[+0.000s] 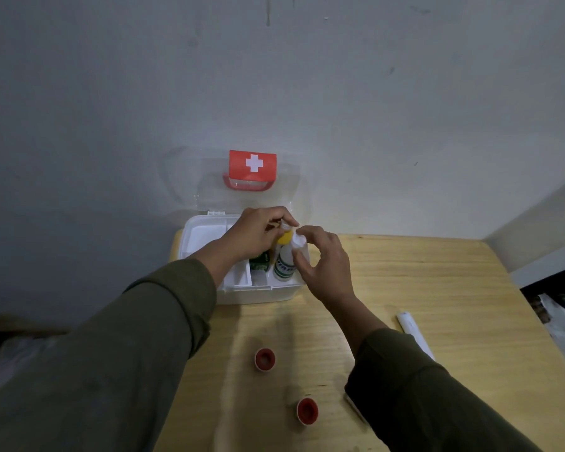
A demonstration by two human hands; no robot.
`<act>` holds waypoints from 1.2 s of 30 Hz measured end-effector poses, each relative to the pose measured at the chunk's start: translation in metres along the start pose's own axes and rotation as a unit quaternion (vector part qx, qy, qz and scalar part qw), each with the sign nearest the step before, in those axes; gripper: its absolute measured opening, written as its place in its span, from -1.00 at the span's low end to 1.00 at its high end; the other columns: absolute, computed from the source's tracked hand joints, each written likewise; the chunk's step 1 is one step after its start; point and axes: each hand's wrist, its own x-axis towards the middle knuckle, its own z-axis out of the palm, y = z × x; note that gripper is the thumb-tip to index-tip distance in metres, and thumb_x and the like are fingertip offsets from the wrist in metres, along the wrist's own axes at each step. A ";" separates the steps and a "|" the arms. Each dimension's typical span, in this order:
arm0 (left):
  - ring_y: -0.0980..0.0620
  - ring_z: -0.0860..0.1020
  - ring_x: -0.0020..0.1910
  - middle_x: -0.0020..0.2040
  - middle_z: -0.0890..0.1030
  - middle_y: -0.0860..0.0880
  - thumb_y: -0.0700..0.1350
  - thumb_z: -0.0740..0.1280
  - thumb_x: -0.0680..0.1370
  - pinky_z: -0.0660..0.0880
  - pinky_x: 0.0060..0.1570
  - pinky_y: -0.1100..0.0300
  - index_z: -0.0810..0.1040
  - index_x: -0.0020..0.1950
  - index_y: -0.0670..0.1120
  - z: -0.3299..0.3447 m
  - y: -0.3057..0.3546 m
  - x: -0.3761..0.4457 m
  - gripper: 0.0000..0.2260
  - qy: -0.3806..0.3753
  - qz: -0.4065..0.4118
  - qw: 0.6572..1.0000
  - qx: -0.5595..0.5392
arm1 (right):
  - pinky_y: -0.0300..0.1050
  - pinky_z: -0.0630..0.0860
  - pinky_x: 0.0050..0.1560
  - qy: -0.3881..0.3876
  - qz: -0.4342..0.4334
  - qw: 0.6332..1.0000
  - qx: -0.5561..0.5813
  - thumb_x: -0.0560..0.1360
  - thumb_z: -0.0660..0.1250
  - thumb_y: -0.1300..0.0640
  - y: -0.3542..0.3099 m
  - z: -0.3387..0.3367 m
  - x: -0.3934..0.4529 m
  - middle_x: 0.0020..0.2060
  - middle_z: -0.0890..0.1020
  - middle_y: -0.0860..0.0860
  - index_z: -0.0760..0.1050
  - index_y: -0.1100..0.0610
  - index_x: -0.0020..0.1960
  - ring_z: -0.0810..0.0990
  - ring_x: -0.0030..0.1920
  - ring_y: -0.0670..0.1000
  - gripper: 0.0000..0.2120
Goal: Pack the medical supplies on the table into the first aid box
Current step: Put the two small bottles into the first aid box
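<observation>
A white first aid box (258, 293) stands open at the table's far edge, its clear lid with a red cross label (252, 164) leaning on the wall. Inside its right compartment stands a white bottle (283, 265) with green print and a yellow cap; a green packet (260, 261) sits beside it. My left hand (258, 233) hovers over the box, fingers pinched around something small near the yellow cap. My right hand (320, 259) is at the bottle's right, fingertips holding a small white wad (298, 241). Two red-centred tape rolls (264, 359) (307, 411) lie on the table.
A white tube (415, 334) lies on the wooden table (437, 282) to the right, near its edge. A flat white item (353, 407) peeks out under my right sleeve. The grey wall rises right behind the box. The table's left edge runs beneath my left arm.
</observation>
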 end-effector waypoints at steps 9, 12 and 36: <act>0.01 0.55 0.18 0.21 0.61 -0.02 -0.32 0.31 0.51 0.47 0.20 0.21 0.60 0.19 0.02 -0.004 -0.002 -0.005 -0.66 0.015 0.003 1.000 -0.001 | 0.06 0.46 0.11 -0.014 0.012 1.000 -0.007 0.43 0.37 0.12 -0.006 0.000 -0.003 0.08 0.59 0.03 0.42 0.04 0.21 0.49 0.14 0.06 -0.64; 0.01 0.53 0.20 0.24 0.59 -0.02 -0.31 0.33 0.51 0.41 0.15 0.29 0.58 0.21 0.01 -0.005 -0.001 -0.008 -0.66 0.020 -0.005 1.000 0.004 | 0.03 0.44 0.13 -0.021 0.015 0.999 -0.025 0.42 0.38 0.10 -0.005 0.001 -0.004 0.10 0.59 0.02 0.40 0.03 0.22 0.48 0.15 0.04 -0.61; 0.06 0.56 0.20 0.16 0.63 -0.06 -0.25 0.31 0.54 0.43 0.30 0.12 0.52 0.23 -0.06 0.036 0.092 -0.048 -0.73 0.131 0.042 0.990 -0.009 | -0.08 0.35 0.09 0.000 0.041 0.998 -0.047 0.43 0.39 0.06 0.034 -0.113 -0.042 0.06 0.60 -0.01 0.36 -0.02 0.29 0.45 0.16 0.03 -0.54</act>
